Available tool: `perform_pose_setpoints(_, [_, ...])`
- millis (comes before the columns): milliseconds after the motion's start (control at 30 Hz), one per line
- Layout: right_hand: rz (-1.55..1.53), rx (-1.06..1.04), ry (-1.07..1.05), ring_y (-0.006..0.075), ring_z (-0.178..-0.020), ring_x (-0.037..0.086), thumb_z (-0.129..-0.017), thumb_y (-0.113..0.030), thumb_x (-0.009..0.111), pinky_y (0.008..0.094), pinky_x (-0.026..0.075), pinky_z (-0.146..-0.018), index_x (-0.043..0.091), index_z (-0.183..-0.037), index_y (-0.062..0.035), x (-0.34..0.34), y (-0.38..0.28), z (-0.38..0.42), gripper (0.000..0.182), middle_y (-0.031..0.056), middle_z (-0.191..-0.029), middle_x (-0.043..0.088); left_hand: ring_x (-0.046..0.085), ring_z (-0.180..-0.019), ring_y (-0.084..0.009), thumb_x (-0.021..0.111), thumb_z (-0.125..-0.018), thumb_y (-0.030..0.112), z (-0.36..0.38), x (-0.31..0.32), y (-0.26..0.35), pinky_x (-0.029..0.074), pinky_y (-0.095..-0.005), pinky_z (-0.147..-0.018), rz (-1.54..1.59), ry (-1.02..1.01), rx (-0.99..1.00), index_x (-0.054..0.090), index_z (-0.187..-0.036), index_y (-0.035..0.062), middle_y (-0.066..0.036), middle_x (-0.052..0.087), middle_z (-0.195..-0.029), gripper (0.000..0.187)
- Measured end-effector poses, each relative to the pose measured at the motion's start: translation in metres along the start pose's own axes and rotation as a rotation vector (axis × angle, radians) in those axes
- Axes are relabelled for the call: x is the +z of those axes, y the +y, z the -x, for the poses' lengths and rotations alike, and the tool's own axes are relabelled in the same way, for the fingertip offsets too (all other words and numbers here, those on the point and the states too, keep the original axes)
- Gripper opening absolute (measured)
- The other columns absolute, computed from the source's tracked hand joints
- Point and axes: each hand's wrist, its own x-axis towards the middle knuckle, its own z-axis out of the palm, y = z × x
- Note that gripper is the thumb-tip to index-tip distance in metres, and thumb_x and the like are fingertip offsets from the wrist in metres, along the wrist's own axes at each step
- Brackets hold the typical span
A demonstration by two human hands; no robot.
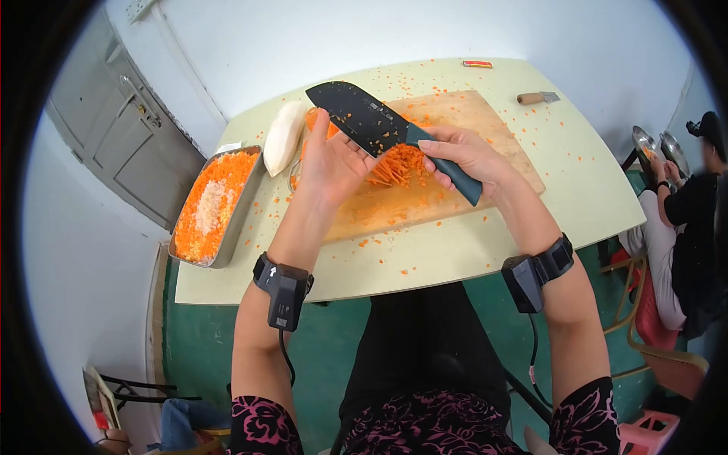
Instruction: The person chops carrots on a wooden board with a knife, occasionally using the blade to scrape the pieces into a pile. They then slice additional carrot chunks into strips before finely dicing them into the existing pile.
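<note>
My right hand (472, 161) is wrapped round the dark green handle of a broad black kitchen knife (360, 114), held over the wooden cutting board (485, 125). Bits of carrot cling to the blade, which points up and to the left. My left hand (334, 161) is palm up beside the blade's lower edge, fingers apart, fingertips right at the metal. A pile of carrot strips (400, 167) lies on the board under the knife. Behind my left hand, something orange (312, 117) is partly hidden.
A metal tray (236, 231) of chopped carrot with a paler heap stands at the table's left. Beside it lies a peeled white radish (283, 136). A wooden-handled tool (537, 98) and a red lighter-like item (478, 64) lie farther back. At right, a person (686, 212) sits with metal bowls.
</note>
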Motion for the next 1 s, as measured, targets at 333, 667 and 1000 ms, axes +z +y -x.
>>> perform_pose_setpoints(333, [0.062,-0.026,0.176,0.0075,-0.049,0.054,-0.088,-0.021,0.064,0.0212,0.043,-0.042,0.058,-0.102,-0.0020,-0.005,-0.003,-0.002,0.024,0.0019,-0.068,0.058,0.046,-0.123,-0.0321,0.035,-0.099,0.041,0.009,-0.009,0.000,0.043,-0.0412,-0.100,0.008,0.135,-0.013,0.038,-0.129,-0.0085,-0.021,0.047,-0.129,0.058])
perform_pose_setpoints(667, [0.057,-0.105,0.276,0.0093,-0.050,0.054,-0.087,-0.019,0.063,0.0228,0.044,-0.042,0.055,-0.095,-0.0016,-0.006,-0.005,0.001,0.021,0.0027,-0.068,0.056,0.060,-0.104,-0.0220,0.056,-0.089,0.010,-0.007,-0.024,0.003,0.046,-0.0300,-0.090,-1.349,-0.116,0.081,0.065,-0.110,0.0001,-0.011,0.063,-0.111,0.025])
perform_pose_setpoints(1000, [0.036,-0.161,0.325,0.0075,-0.050,0.053,-0.087,-0.021,0.064,0.0221,0.043,-0.043,0.056,-0.091,-0.0039,-0.016,-0.006,0.000,0.020,0.0016,-0.069,0.056,0.054,-0.111,-0.0268,0.065,-0.078,0.006,-0.012,-0.006,0.013,0.044,-0.0339,-0.094,-1.953,-0.550,0.271,0.063,-0.113,0.0047,-0.012,0.057,-0.119,0.035])
